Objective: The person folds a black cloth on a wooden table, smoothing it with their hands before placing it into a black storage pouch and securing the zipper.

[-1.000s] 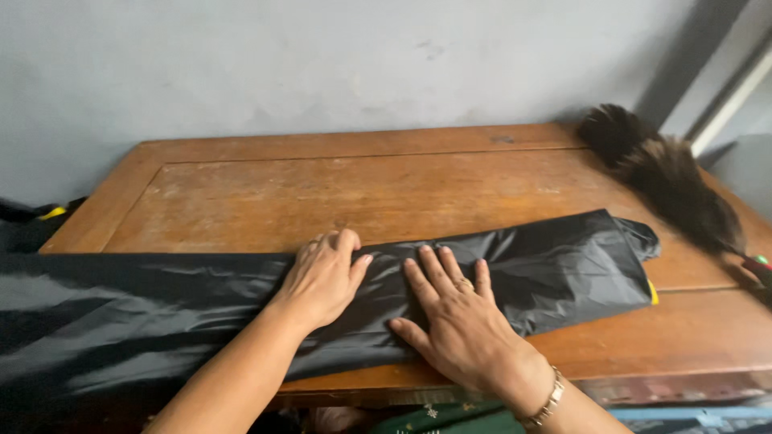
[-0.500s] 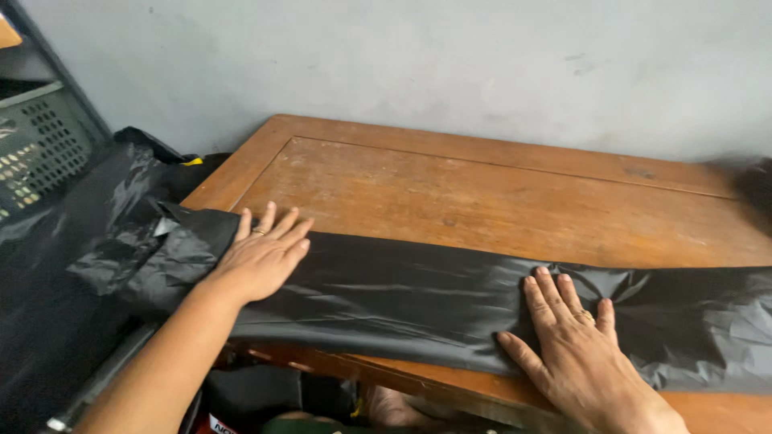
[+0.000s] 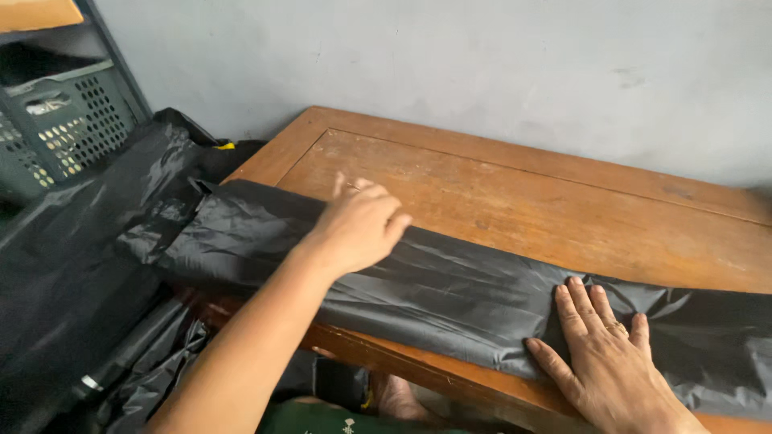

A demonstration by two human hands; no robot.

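Hands flat on black plastic sheet

Plastic sheet (image 3: 450, 297), black and folded into a long band, lies along the near edge of the wooden counter (image 3: 523, 201), running from the left corner out past the right edge of the view. Its left end hangs off the counter corner and merges with more loose black plastic (image 3: 72, 265) heaped beside and below the counter.

The left hand (image 3: 358, 225) sits on the sheet's far edge near the left end, fingers curled loosely downward over the fold; its grip is not closed on anything, the fingertips only touching the plastic. The right hand (image 3: 603, 354) lies palm down on the sheet further right, fingers spread and flat, pressing a crease; its grip is open. A ring shows on one finger. The two hands are well apart along the band.

Behind the counter stands a plain grey wall (image 3: 482, 64). At the far left a grey perforated crate (image 3: 56, 128) sits on a shelf frame, just above the heap of plastic. A small yellow piece (image 3: 226, 146) shows at the counter's left corner, between heap and wood. The far half of the counter shows bare wood. Under the counter's near edge, dark fabric with green shows, too unclear to identify.
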